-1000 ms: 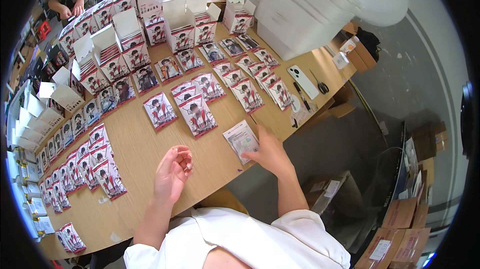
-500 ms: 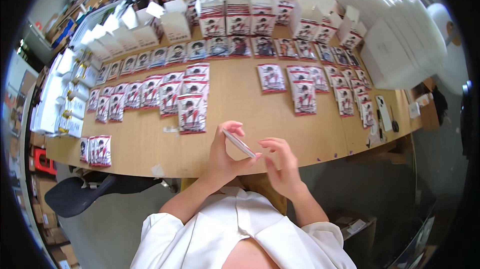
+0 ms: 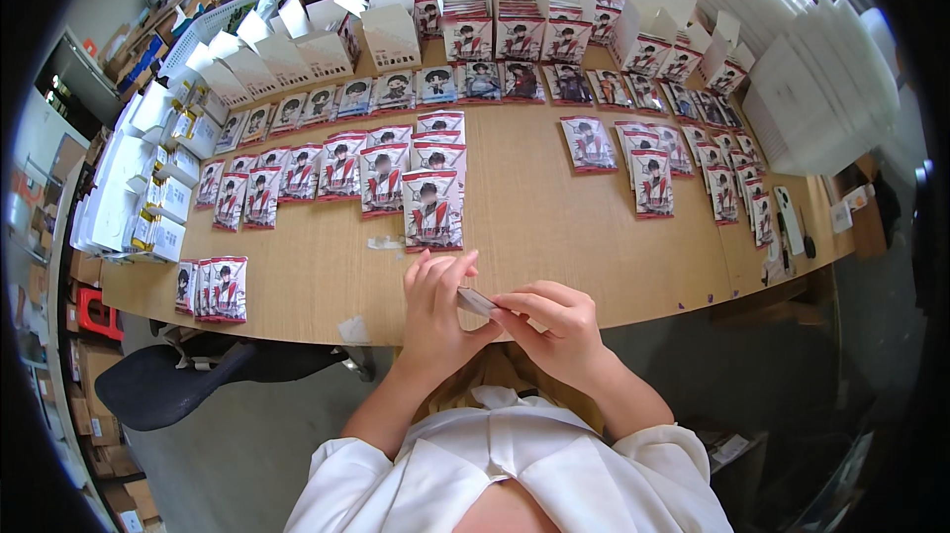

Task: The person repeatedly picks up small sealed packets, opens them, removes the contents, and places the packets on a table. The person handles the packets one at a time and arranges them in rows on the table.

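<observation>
Just above the table's front edge, my left hand (image 3: 435,310) holds a thin stack of cards (image 3: 476,301), seen almost edge-on between thumb and fingers. My right hand (image 3: 554,330) pinches the stack's right end with thumb and forefinger. The printed faces of the stack are hidden from here. Beyond the left hand, overlapping red-and-white card packets (image 3: 432,211) lie in columns on the wooden table (image 3: 524,206). A single packet (image 3: 588,144) lies farther right, beside more overlapping packets (image 3: 652,184).
A row of cards (image 3: 435,86) crosses the table, backed by opened white boxes (image 3: 392,35) and display boxes of packets (image 3: 467,33). White cartons (image 3: 163,198) stand at left, near a small packet group (image 3: 226,289). A phone (image 3: 788,219) and stacked white plastic bins (image 3: 821,88) are at right.
My right hand has come in from beside the stack and now pinches its end. The stack has tipped a little in my left hand. The whole view has shifted slightly.
</observation>
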`<action>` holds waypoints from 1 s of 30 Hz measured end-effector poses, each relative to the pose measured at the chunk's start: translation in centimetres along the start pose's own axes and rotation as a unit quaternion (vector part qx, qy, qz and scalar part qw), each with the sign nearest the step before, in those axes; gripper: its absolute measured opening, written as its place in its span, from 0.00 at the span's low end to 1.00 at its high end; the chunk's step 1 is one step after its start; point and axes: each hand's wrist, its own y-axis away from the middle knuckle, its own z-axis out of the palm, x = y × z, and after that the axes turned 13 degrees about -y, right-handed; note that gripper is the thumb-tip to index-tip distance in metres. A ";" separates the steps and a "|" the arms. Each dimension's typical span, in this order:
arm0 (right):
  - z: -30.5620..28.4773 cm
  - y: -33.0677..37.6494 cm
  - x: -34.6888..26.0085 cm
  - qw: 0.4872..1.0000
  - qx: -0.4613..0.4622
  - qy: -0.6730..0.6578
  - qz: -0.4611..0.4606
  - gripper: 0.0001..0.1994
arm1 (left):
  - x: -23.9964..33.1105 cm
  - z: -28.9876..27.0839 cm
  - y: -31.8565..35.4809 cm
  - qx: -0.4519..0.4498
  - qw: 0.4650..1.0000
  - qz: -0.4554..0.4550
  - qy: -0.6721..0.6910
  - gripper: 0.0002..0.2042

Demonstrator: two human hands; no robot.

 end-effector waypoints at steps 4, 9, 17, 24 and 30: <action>0.3 0.2 0.3 0.988 0.008 0.138 -0.075 0.10 | -0.4 0.8 0.9 0.056 0.998 0.022 -0.006 0.39; 0.1 0.9 0.4 0.986 0.011 0.157 -0.060 0.09 | -0.4 0.7 1.2 0.043 0.999 0.033 -0.001 0.35; -0.4 0.7 -0.6 0.998 0.006 0.059 0.009 0.12 | -1.6 1.3 1.4 0.075 0.991 0.073 0.084 0.33; -0.3 0.6 -1.0 0.999 0.011 0.023 0.029 0.14 | -1.6 1.7 1.8 0.085 0.991 0.064 0.080 0.35; -0.5 0.8 -1.9 0.995 -0.021 0.033 0.094 0.11 | -1.5 1.9 2.2 0.076 0.991 0.105 0.024 0.32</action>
